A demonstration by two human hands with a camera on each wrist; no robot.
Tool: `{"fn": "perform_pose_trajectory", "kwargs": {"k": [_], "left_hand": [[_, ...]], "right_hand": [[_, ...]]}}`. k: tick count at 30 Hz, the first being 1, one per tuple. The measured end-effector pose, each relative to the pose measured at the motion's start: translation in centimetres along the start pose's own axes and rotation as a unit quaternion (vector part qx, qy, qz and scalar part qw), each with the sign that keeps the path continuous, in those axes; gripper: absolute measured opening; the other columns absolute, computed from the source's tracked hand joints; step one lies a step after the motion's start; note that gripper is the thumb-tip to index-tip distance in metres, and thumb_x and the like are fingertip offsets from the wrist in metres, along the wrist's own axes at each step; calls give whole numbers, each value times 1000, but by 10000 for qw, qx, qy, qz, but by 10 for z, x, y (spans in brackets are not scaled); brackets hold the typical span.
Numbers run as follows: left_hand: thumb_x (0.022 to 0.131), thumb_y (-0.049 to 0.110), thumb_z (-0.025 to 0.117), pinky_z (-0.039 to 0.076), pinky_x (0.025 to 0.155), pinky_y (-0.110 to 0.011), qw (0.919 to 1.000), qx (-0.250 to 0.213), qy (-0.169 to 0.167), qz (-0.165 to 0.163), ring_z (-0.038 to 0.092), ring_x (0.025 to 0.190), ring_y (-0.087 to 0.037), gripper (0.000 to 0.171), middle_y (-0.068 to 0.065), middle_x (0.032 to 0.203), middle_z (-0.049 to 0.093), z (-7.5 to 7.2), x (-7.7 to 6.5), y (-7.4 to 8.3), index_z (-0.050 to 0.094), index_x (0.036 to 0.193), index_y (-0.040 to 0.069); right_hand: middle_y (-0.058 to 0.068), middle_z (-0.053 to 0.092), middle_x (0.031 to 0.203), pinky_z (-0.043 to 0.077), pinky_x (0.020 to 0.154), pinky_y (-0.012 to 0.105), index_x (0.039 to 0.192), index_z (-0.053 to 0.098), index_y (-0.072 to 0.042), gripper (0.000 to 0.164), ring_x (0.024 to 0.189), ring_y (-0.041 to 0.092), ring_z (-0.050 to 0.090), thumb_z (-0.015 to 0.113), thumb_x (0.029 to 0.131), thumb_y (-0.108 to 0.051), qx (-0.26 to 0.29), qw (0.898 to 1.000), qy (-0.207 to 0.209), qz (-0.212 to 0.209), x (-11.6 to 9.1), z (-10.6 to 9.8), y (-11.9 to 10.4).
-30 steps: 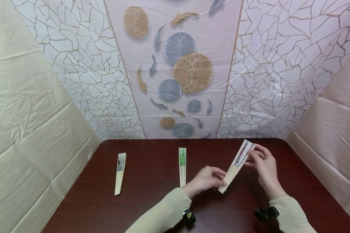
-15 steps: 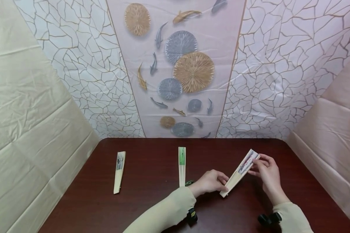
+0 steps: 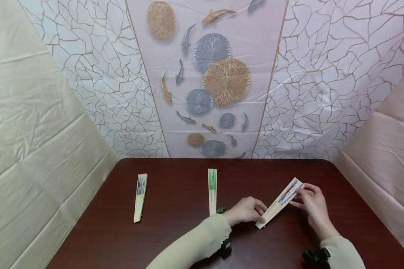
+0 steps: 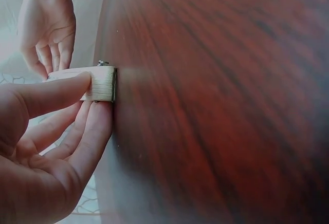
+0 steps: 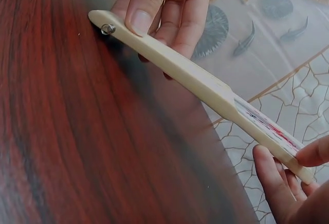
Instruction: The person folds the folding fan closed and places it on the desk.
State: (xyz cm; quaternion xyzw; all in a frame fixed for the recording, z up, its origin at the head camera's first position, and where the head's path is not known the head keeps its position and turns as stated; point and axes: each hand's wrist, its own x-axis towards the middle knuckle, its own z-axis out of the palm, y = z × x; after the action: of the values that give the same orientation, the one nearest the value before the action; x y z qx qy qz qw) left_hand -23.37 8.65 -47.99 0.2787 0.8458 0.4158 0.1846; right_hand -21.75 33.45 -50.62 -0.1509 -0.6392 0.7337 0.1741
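Observation:
A folded hand fan point(image 3: 278, 205) with pale ribs and a grey-and-red printed leaf slants between both hands. My left hand point(image 3: 246, 210) pinches its narrow pivot end, thumb on one face and fingers on the other. The metal rivet point(image 5: 107, 29) shows beside the left thumb in the right wrist view. At the wider printed end, my right hand point(image 3: 314, 207) holds the fan between thumb and fingers. Seen from the left wrist, the rib end point(image 4: 103, 84) sits between thumb and fingertips. The fan appears raised off the dark table.
A folded fan with a green leaf point(image 3: 212, 190) lies mid-table, its lower end partly hidden by my left sleeve, a green cord point(image 3: 221, 210) beside it. Another folded fan with a grey print point(image 3: 140, 198) lies at left. Patterned cloth point(image 3: 205, 93) hangs behind the dark red table point(image 3: 175, 239).
The held fan has moved lower and slightly right, and its printed end has tipped further down to the right. Both hands moved with it, keeping their hold. The other fans stayed put.

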Motion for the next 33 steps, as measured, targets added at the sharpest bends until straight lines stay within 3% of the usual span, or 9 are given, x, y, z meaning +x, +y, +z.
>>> {"fn": "perform_pose_trajectory", "kwargs": {"k": [7, 10, 14, 18, 24, 33], "left_hand": [[78, 4, 85, 47, 56, -12, 9994, 314, -151, 61, 55, 61, 1, 31, 10, 75, 67, 2, 2, 0, 77, 108, 8], [81, 7, 84, 47, 59, -13, 9990, 406, -176, 13, 56, 66, 1, 30, 11, 77, 67, 4, 1, -1, 78, 110, 10], [81, 8, 84, 47, 61, -13, 9983, 567, -156, 30, 56, 67, 1, 29, 12, 76, 66, 5, 2, 0, 78, 109, 12], [80, 10, 85, 45, 60, -11, 9967, 793, -121, 90, 54, 65, 2, 28, 14, 74, 64, 6, 4, 3, 79, 107, 13], [81, 11, 85, 45, 60, -11, 9959, 898, -83, 33, 54, 65, 1, 27, 13, 74, 63, 5, 7, 6, 78, 107, 14], [80, 14, 85, 43, 60, -8, 9918, 1254, -107, 221, 51, 63, 4, 25, 15, 70, 61, 6, 9, 7, 79, 104, 15]], "right_hand": [[-6, 64, 83, 61, 65, 25, 112, 43, -10, 26, 70, 6, 67, 62, 95, -5, 122, 9997, -125, 165, -7, -10, -2], [-5, 61, 87, 61, 67, 25, 122, 43, 1, 30, 72, 5, 66, 59, 98, -8, -364, 9989, -151, 252, -13, -12, -7], [-6, 58, 90, 61, 68, 25, 138, 35, 15, 48, 72, 4, 65, 53, 102, -10, -1057, 9932, -147, 470, -22, -13, -18], [-7, 58, 88, 60, 67, 24, 144, 30, 18, 51, 70, 4, 63, 46, 105, -11, -1447, 9863, -388, 695, -24, -18, -25], [-2, 60, 86, 59, 69, 23, 148, 20, 20, 58, 70, 6, 61, 41, 107, -15, -1406, 9798, -1052, 952, -19, -24, -29], [1, 61, 84, 60, 70, 27, 148, 14, 22, 59, 71, 7, 63, 38, 108, -15, -1675, 9712, -1298, 1093, -17, -33, -22]]}}
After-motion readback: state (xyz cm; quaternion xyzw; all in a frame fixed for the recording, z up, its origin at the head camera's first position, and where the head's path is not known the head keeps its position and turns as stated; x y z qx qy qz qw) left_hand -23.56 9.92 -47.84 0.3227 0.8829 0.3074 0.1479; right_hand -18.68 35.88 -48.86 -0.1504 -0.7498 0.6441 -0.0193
